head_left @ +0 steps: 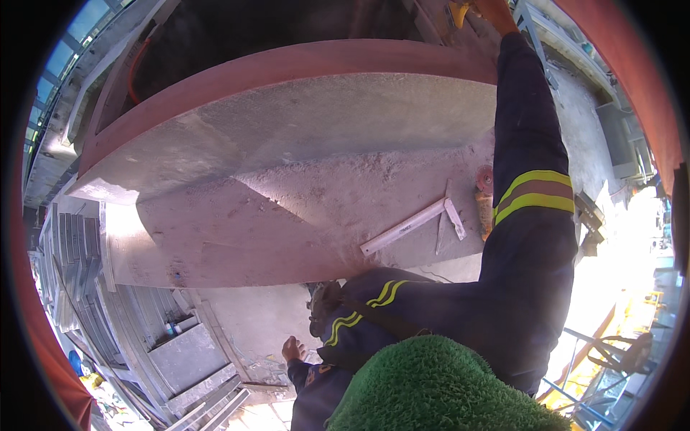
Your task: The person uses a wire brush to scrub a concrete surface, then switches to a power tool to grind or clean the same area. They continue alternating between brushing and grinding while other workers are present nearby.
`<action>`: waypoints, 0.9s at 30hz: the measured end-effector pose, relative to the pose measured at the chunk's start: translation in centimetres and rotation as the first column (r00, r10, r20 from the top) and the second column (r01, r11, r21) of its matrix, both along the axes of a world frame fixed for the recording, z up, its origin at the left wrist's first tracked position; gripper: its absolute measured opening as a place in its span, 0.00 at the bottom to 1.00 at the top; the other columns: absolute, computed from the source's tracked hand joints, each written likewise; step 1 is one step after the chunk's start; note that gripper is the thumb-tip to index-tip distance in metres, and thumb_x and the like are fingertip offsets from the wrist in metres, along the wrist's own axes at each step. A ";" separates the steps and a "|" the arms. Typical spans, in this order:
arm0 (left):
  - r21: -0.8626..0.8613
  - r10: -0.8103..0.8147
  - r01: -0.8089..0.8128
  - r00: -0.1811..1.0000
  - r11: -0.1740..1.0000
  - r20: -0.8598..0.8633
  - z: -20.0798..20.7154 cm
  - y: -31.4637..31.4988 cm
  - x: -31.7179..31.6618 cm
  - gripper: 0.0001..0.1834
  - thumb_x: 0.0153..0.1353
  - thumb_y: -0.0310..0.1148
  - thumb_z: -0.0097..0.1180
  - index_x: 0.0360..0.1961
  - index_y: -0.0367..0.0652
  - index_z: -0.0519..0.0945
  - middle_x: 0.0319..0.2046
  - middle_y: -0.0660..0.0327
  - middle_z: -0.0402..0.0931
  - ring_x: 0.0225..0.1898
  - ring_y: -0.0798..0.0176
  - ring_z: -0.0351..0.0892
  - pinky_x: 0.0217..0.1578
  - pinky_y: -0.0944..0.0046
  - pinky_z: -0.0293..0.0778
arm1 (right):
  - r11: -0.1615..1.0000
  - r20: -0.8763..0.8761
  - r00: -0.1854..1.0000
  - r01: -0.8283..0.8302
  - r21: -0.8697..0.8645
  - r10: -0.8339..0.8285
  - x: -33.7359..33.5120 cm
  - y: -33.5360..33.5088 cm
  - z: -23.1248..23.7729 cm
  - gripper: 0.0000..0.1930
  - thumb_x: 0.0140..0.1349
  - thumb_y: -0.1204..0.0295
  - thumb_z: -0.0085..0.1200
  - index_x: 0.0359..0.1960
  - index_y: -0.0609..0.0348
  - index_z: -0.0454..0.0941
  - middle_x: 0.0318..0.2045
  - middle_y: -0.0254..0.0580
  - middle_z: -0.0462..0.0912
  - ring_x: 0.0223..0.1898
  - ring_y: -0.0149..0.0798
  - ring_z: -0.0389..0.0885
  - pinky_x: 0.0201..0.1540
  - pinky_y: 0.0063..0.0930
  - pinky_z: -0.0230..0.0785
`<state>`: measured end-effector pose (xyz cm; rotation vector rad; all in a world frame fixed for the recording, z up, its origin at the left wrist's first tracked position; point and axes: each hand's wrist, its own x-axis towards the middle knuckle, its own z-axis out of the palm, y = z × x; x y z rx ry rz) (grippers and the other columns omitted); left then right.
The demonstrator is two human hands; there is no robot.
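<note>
My right arm, in a dark sleeve with yellow bands, stretches to the top right. Cut by the picture's edge, my right hand [494, 13] is closed at a yellow tool [458, 13], only partly visible. Low on the left, my left hand [293, 349] hangs loosely curled, with nothing visible in it. Between the arms lies a dusty, reddish slab surface [309, 208]. An L-shaped square [406, 227] rests on it, coated in pale dust. Beside the sleeve, an orange angle grinder [485, 205] with a pinkish disc lies partly hidden.
A tall curved concrete panel with a red rim [323, 56] stands behind the surface, with a dark hollow beyond it. Stacked metal profiles [75, 248] and boards fill the left. Green turf-like material [431, 388] covers the bottom middle. Scaffold-like bars [586, 402] stand at lower right.
</note>
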<state>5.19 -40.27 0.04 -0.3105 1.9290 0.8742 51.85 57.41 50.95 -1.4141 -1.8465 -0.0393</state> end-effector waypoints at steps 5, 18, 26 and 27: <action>-0.048 -0.117 0.114 0.992 0.992 -0.057 0.6 2.1 -1.4 0.29 0.70 0.49 0.59 0.64 0.43 0.76 0.49 0.51 0.83 0.43 0.49 0.88 0.35 0.53 0.82 | 0.953 0.294 0.940 0.084 0.292 -0.173 -0.4 1.1 -0.3 0.22 0.58 0.55 0.64 0.36 0.68 0.84 0.30 0.55 0.86 0.35 0.49 0.86 0.37 0.46 0.75; 0.042 -0.035 0.035 0.999 0.998 -0.013 -0.8 2.8 -0.9 0.32 0.70 0.49 0.59 0.68 0.43 0.72 0.55 0.48 0.81 0.52 0.42 0.85 0.46 0.41 0.81 | 0.949 0.677 0.736 0.206 -0.238 0.010 -5.4 -3.8 2.0 0.28 0.59 0.55 0.58 0.50 0.71 0.81 0.46 0.69 0.85 0.49 0.66 0.84 0.52 0.57 0.74; -0.035 -0.134 0.134 0.991 0.990 0.000 -0.4 5.2 -3.9 0.31 0.69 0.50 0.61 0.66 0.42 0.75 0.52 0.50 0.83 0.48 0.47 0.87 0.39 0.48 0.82 | 0.970 0.440 0.879 -0.234 0.062 0.184 -22.0 -9.5 -0.3 0.20 0.61 0.58 0.56 0.36 0.69 0.85 0.36 0.67 0.86 0.42 0.67 0.86 0.50 0.59 0.77; 0.030 -0.126 0.128 0.991 0.991 -0.052 0.0 5.3 -4.5 0.31 0.69 0.50 0.61 0.65 0.42 0.75 0.52 0.50 0.83 0.48 0.47 0.87 0.39 0.48 0.82 | 0.962 0.488 0.851 -0.263 0.077 0.194 -23.1 -9.7 0.4 0.21 0.61 0.58 0.56 0.33 0.69 0.86 0.35 0.68 0.86 0.41 0.67 0.86 0.48 0.59 0.78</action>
